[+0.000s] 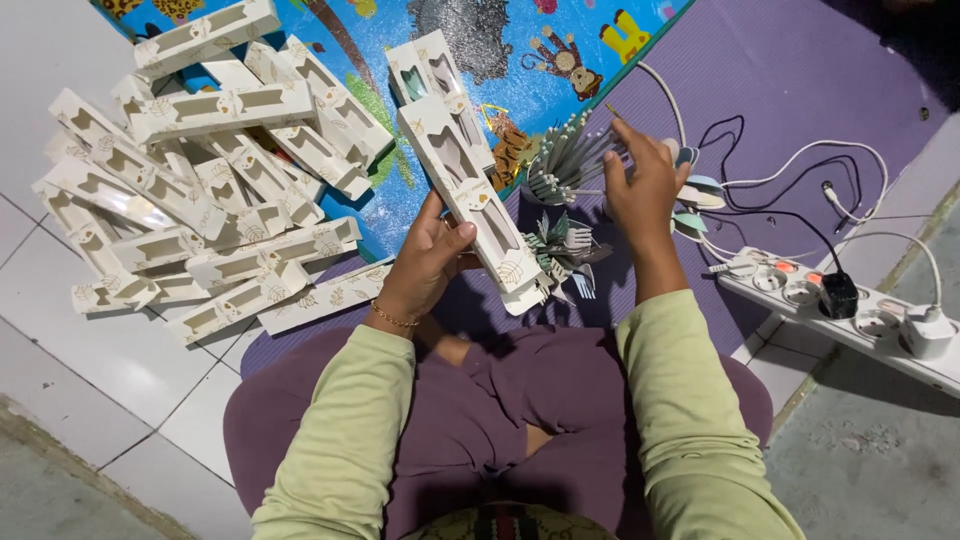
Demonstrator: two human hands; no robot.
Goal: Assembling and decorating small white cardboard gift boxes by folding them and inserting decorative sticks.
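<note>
Your left hand (425, 262) is clamping its grip around a long white window box (473, 200), holding it tilted above your lap. Your right hand (645, 188), fingers loosely apart, is reaching into the bundle of forks (570, 160) on the purple mat (780, 90), far right.

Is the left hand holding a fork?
No, the left hand holds a long white box; the forks lie on the mat.

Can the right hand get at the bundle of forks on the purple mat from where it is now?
Probably yes. The right hand is already at the fork bundle, fingers spread over the handles, nothing between them. The left hand holds a long white box off to the side.
</note>
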